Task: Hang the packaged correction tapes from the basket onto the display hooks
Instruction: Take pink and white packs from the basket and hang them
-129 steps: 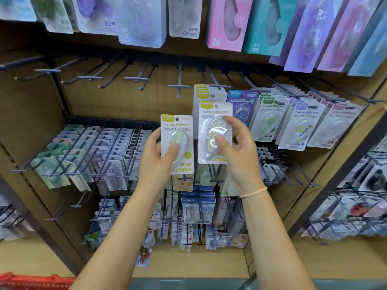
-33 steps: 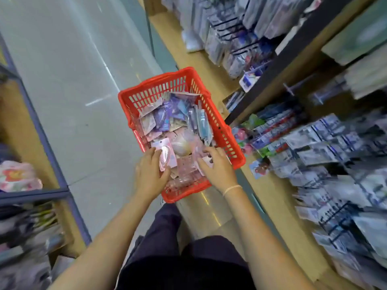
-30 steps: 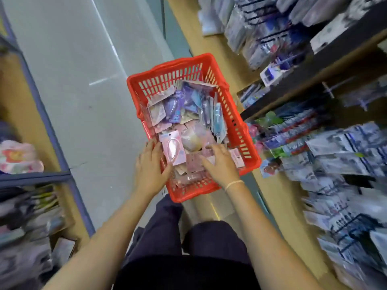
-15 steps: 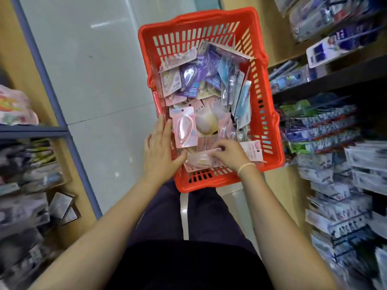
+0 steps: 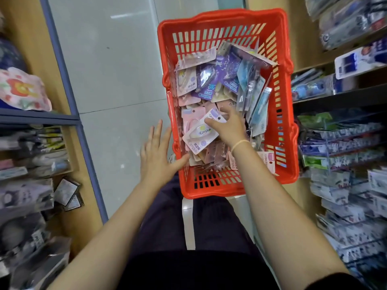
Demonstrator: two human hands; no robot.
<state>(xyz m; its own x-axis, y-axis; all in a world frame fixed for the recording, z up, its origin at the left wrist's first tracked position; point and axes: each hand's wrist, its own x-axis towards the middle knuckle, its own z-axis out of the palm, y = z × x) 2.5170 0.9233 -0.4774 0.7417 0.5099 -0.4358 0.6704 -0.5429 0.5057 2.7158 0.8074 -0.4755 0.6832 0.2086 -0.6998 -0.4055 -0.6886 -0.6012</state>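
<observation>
Within the red basket [image 5: 284, 97], the right hand [image 5: 229, 128] pinched a white-and-lilac correction tape pack [image 5: 202, 131] above the heap. Half a second before, the left hand [image 5: 157, 155] had held a pink pack; it now hovered spread and empty beside the rim. Grey floor tiles [image 5: 104, 65] lay between blurred shelves [image 5: 343, 143]. Labels there were unreadable.

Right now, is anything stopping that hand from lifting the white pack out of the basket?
No. The right hand already pinches the white pack, which lies on top of the pile. Nothing covers it, and the red basket is open above.
</observation>
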